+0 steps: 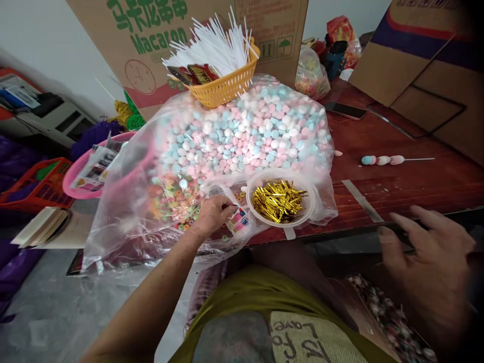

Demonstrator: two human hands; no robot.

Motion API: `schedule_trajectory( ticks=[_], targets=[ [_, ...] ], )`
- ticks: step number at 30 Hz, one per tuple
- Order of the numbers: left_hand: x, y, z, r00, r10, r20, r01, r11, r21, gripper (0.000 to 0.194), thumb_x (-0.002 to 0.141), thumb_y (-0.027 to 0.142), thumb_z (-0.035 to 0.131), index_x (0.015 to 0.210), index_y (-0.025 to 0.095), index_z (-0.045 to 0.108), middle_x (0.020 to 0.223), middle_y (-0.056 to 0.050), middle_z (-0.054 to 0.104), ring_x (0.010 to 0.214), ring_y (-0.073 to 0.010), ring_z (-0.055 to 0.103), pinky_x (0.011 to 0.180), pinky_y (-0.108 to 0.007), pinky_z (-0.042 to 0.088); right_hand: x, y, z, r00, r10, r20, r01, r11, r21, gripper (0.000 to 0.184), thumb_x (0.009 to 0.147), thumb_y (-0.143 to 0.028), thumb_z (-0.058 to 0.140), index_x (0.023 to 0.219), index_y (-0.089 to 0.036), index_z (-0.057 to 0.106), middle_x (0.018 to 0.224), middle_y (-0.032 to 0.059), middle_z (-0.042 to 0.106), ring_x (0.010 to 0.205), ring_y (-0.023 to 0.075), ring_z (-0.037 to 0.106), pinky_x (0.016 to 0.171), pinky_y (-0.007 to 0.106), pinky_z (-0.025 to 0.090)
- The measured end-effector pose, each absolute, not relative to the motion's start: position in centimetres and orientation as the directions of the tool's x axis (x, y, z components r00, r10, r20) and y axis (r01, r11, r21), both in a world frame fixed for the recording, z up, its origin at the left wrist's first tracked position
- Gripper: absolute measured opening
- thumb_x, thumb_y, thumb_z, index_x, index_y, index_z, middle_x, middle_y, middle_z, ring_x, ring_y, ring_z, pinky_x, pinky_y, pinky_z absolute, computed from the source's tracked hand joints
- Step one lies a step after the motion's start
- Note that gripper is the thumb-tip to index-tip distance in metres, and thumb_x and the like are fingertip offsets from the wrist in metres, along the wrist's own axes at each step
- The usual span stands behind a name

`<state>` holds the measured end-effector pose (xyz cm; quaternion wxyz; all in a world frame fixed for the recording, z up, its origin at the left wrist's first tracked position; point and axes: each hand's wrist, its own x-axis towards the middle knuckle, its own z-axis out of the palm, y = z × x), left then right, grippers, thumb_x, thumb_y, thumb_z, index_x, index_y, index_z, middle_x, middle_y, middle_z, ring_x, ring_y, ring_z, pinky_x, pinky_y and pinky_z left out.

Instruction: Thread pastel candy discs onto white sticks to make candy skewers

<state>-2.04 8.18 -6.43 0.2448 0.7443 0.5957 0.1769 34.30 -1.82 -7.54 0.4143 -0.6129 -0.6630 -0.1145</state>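
My left hand (214, 216) reaches over the front of the large clear bag, its fingers pinched at the edge of a small clear plastic bag (237, 221) with a coloured print. Right beside it is a round white tub (310, 204) holding gold twist ties (279, 200). My right hand (431, 252) hovers off the table's front edge at the right, fingers apart, holding nothing and slightly blurred. Beyond it on the table lies a stick (419, 159) threaded with blue, white and pink candies (382, 160). Pink, white and blue candies (242, 136) fill the large clear bag (113, 227).
A yellow basket (223, 89) of white sticks (223, 45) rests on the candy bag, against a cardboard box (276, 30). A phone (346, 110) lies on the red table (351, 141). At left is a pink basin (81, 189); a second box (423, 75) stands at right.
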Motion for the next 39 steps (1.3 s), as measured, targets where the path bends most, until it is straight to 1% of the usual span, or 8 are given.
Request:
schedule_trajectory(
  ticks=[3, 9, 16, 20, 23, 27, 33, 39],
  targets=[
    [-3.3, 8.0, -5.8, 0.095, 0.992, -0.081, 0.563, 0.014, 0.827, 0.026, 0.073, 0.04, 0.058, 0.066, 0.016, 0.065, 0.06, 0.0, 0.058, 0.056, -0.0114, 0.049, 0.055, -0.023, 0.039, 27.8, -0.8, -4.6, -0.077, 0.738, 0.67, 0.795, 0.451, -0.406, 0.035, 0.077, -0.013, 0.059, 0.111, -0.024, 0.059, 0.105, 0.0126, 0.062, 0.095, 0.0233, 0.059, 0.086, 0.039, 0.046],
    [-4.1, 7.0, -3.8, -0.016, 0.968, -0.249, 0.306, 0.242, 0.921, 0.026, 0.068, 0.042, 0.065, 0.068, 0.017, 0.069, 0.056, 0.001, 0.057, 0.052, -0.0101, 0.048, 0.051, -0.022, 0.04, 17.5, 0.5, -1.9, -0.344, 0.797, 0.496, 0.407, 0.603, -0.686, 0.015, 0.086, -0.015, 0.045, 0.086, -0.019, 0.059, 0.081, 0.0053, 0.064, 0.078, 0.0147, 0.06, 0.073, 0.027, 0.048],
    [-0.9, 3.1, -2.3, -0.194, 0.98, 0.051, 0.155, -0.02, 0.988, 0.016, 0.065, 0.032, 0.07, 0.06, 0.018, 0.065, 0.066, 0.0, 0.062, 0.062, -0.0125, 0.054, 0.059, -0.024, 0.044, 14.3, 3.4, -2.7, -0.387, 0.921, -0.042, 0.19, 0.035, -0.981, 0.02, 0.077, -0.036, 0.058, 0.086, -0.018, 0.055, 0.073, -0.001, 0.058, 0.053, 0.0081, 0.049, 0.05, 0.022, 0.04],
    [-1.5, 2.6, -1.1, -0.083, 0.995, 0.063, 0.246, -0.041, 0.969, 0.019, 0.069, 0.037, 0.067, 0.074, 0.019, 0.066, 0.083, -0.004, 0.065, 0.076, -0.0172, 0.058, 0.067, -0.028, 0.047, 14.3, 3.8, -2.8, -0.485, 0.867, -0.117, -0.012, -0.14, -0.99, 0.02, 0.078, -0.033, 0.055, 0.069, -0.018, 0.048, 0.058, -0.005, 0.05, 0.046, 0.0057, 0.043, 0.046, 0.02, 0.035],
    [-3.2, 4.4, 0.4, 0.227, 0.972, -0.051, 0.344, -0.031, 0.938, 0.055, 0.063, 0.039, 0.073, 0.114, 0.023, 0.058, 0.118, -0.007, 0.057, 0.095, -0.0223, 0.058, 0.078, -0.032, 0.048, 15.5, 3.6, -2.5, -0.515, 0.85, -0.112, -0.08, -0.177, -0.981, 0.02, 0.078, -0.032, 0.058, 0.07, -0.017, 0.048, 0.056, -0.0056, 0.05, 0.045, 0.0051, 0.042, 0.046, 0.02, 0.033],
    [-3.0, 6.8, 1.3, 0.563, 0.769, -0.304, 0.298, 0.155, 0.942, 0.038, 0.064, 0.036, 0.072, 0.093, 0.014, 0.063, 0.084, -0.005, 0.065, 0.063, -0.0133, 0.059, 0.059, -0.026, 0.049, 17.7, 3.9, -2.3, -0.447, 0.889, -0.094, -0.066, -0.138, -0.988, 0.019, 0.079, -0.034, 0.057, 0.072, -0.018, 0.049, 0.055, -0.006, 0.049, 0.046, 0.0057, 0.04, 0.046, 0.02, 0.032],
    [-0.5, 6.9, 1.7, 0.577, 0.789, -0.213, 0.406, -0.051, 0.912, 0.022, 0.077, 0.034, 0.057, 0.076, 0.014, 0.064, 0.064, -0.001, 0.061, 0.054, -0.0092, 0.053, 0.051, -0.019, 0.042, 19.4, 5.3, -1.6, -0.407, 0.913, 0.021, 0.152, 0.09, -0.984, 0.018, 0.077, -0.03, 0.059, 0.091, -0.019, 0.058, 0.089, 0.002, 0.06, 0.076, 0.0127, 0.053, 0.064, 0.024, 0.041],
    [1.0, 6.4, 0.9, 0.349, 0.937, 0.008, 0.754, -0.286, 0.591, 0.029, 0.074, 0.044, 0.058, 0.089, 0.02, 0.064, 0.082, -0.003, 0.066, 0.065, -0.0159, 0.058, 0.054, -0.023, 0.043, 18.3, 6.2, -1.6, -0.239, 0.879, 0.412, 0.349, 0.474, -0.809, 0.016, 0.08, -0.019, 0.046, 0.065, -0.018, 0.049, 0.063, -0.002, 0.049, 0.061, 0.0093, 0.044, 0.059, 0.022, 0.034]
  ],
)
